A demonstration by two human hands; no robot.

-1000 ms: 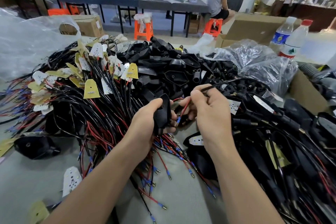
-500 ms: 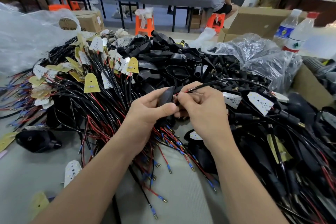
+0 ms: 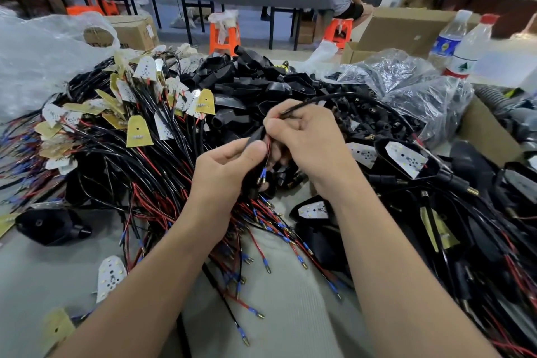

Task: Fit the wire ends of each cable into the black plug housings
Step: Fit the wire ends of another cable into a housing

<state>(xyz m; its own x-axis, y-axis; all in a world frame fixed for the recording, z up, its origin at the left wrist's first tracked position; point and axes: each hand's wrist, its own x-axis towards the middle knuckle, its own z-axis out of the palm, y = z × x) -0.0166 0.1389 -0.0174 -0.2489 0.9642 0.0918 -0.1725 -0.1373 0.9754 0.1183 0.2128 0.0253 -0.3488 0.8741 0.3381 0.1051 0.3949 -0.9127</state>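
My left hand (image 3: 225,166) grips a black plug housing (image 3: 255,136) at the centre of the table, thumb on its side. My right hand (image 3: 308,139) pinches a black cable (image 3: 328,99) just above the housing; its red wire (image 3: 268,144) runs down through the housing and a blue-sleeved metal tip (image 3: 262,176) hangs out below. A large pile of loose black housings (image 3: 255,81) lies behind my hands. To the left is a heap of cables with yellow and white LED boards (image 3: 139,131).
Finished black lamps with cables (image 3: 406,158) are stacked on the right. A clear plastic bag (image 3: 406,81) and two water bottles (image 3: 465,46) stand at the back right beside a cardboard box (image 3: 488,136). One black housing (image 3: 49,227) lies at left. People sit and stand in the background.
The wire ends have gone from outside the housing to through it; the blue tip now hangs out below. Both hands lifted slightly and the right hand moved its pinch up the cable.
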